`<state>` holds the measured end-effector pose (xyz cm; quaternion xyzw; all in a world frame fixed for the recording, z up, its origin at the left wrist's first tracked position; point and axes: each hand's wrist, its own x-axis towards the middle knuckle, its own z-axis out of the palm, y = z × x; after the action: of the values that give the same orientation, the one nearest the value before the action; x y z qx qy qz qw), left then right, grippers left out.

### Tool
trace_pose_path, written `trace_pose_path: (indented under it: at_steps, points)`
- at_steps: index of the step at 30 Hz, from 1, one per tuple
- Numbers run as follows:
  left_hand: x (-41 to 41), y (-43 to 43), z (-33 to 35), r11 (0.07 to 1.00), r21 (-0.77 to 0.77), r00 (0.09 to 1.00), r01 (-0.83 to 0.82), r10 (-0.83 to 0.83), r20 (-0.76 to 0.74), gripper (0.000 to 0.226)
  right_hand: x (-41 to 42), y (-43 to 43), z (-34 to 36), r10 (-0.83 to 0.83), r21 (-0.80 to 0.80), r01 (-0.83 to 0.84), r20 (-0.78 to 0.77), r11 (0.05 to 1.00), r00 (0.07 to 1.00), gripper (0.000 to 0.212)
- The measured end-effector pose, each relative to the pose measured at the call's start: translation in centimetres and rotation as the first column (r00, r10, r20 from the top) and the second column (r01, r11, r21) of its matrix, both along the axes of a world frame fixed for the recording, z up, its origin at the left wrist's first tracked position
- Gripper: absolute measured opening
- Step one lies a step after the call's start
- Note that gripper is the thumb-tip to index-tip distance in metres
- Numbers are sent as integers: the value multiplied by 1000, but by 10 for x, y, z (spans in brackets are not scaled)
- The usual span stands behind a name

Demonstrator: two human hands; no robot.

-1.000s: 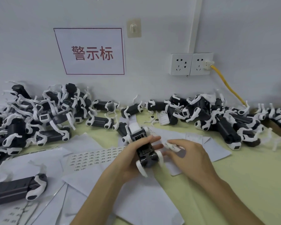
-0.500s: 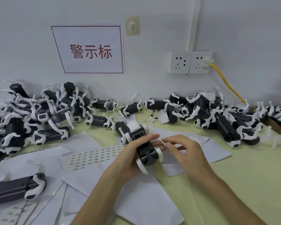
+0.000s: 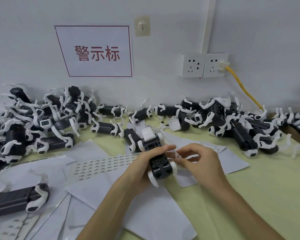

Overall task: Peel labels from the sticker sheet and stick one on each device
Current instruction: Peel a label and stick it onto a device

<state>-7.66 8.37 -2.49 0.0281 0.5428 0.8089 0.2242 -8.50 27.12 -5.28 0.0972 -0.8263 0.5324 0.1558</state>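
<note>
My left hand [image 3: 145, 163] grips a black device with white legs [image 3: 156, 158] at the table's centre, fingers wrapped over its body. My right hand [image 3: 197, 160] is just right of it, thumb and forefinger pinching a small label [image 3: 177, 155] beside the device's side. The sticker sheet [image 3: 100, 165], with rows of small labels, lies flat on white papers left of my left hand.
Piles of black-and-white devices [image 3: 42, 122] fill the back left, and more devices [image 3: 232, 123] line the wall to the right. One device [image 3: 19, 201] lies at the near left. White papers [image 3: 145, 213] cover the yellow-green table [image 3: 267, 187]. A yellow cable [image 3: 242, 87] hangs from the wall socket.
My right hand let go of the device's white leg and now pinches a small label beside the device. My left hand keeps its grip, and the device has tilted slightly.
</note>
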Motion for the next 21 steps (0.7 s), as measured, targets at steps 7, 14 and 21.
trace_pose_path:
  at_steps: [7,14,21]
  points:
    - [2,2,1,997,-72,1000,0,-2,-26,45,2,-3,-2,-30,47,31,-25,998,999,31]
    - [0,3,0,997,-72,1000,-22,21,-10,49,2,-5,-2,-17,90,24,-82,996,996,32]
    - [0,3,2,985,17,985,-169,168,45,52,0,2,11,144,-347,-105,88,932,986,18]
